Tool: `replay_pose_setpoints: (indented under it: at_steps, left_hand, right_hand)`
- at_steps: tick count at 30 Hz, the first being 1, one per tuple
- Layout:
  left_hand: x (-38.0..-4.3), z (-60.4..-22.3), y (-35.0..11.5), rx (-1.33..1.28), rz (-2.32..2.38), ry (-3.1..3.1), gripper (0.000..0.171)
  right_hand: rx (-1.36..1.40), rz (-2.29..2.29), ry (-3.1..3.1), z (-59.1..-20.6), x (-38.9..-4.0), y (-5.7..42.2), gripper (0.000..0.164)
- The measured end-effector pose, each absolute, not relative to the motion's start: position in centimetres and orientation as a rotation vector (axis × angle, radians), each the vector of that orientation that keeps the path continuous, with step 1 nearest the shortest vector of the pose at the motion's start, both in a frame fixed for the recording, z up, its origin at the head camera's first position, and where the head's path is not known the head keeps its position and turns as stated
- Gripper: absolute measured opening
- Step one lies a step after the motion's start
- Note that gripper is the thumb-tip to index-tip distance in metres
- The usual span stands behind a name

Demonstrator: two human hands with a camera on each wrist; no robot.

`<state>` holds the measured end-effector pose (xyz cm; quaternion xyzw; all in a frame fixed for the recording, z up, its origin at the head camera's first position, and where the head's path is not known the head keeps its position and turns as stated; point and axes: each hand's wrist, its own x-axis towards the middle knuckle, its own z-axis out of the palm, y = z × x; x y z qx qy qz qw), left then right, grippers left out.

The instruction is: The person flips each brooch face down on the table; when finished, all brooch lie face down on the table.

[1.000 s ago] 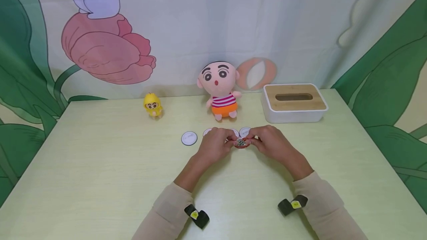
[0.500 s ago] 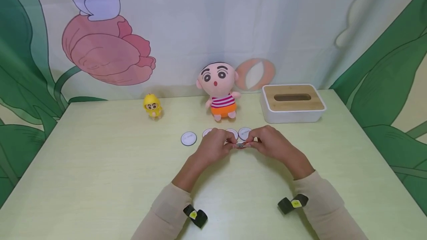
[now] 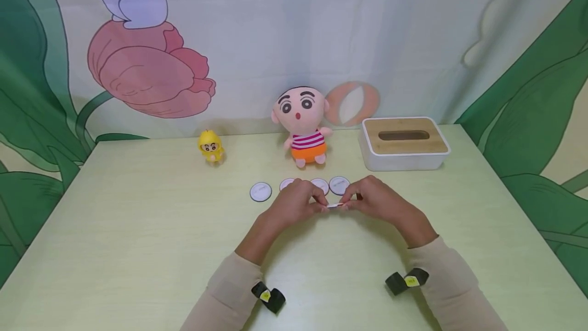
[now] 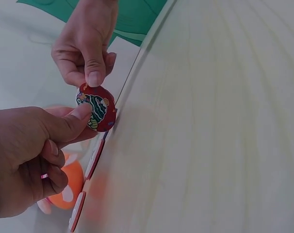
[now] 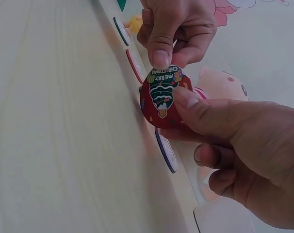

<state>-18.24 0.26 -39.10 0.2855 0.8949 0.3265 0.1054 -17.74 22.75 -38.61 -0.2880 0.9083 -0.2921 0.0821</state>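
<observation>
My left hand [image 3: 294, 202] and right hand [image 3: 378, 199] pinch opposite edges of a small round badge [image 3: 335, 206] between thumb and fingers, above the table. The head view catches it nearly edge-on. Its red face, with a green Christmas tree, shows in the left wrist view as a badge [image 4: 109, 114] under both thumbs. "Merry Christmas" is readable on the badge [image 5: 149, 104] in the right wrist view. Beyond the hands lie more round badges, white side up: one at the left [image 3: 260, 192], one at the right [image 3: 339, 185], others between, partly hidden by my left hand.
Along the back of the table [image 3: 161, 229] stand a small yellow figurine [image 3: 211, 146], a plush doll [image 3: 305, 126] in a striped top and a white tissue box [image 3: 404, 144] with a wooden lid. A printed curtain [image 3: 257, 40] hangs behind.
The held badge has tipped from showing its patterned face to nearly edge-on in the head view. Both hands keep their pinch and have shifted slightly toward me.
</observation>
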Motion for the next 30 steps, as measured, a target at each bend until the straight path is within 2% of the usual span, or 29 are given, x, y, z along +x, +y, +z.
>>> replay_pose_setpoints:
  at_steps: [15,26,30]
  left_hand:
    - [-18.5,-39.5,0.4,0.827,0.892,2.584,0.013]
    - [-18.4,-40.2,0.8,0.743,0.924,2.602,0.037]
    - [-18.5,-40.6,0.8,0.736,0.932,2.618,0.04]
  right_hand:
    - [-0.868,-0.919,2.61,-39.2,-18.0,23.3,0.016]
    - [-0.842,-0.948,2.616,-40.5,-18.3,23.1,0.032]
    - [-0.763,-0.983,2.604,-41.0,-18.3,23.0,0.036]
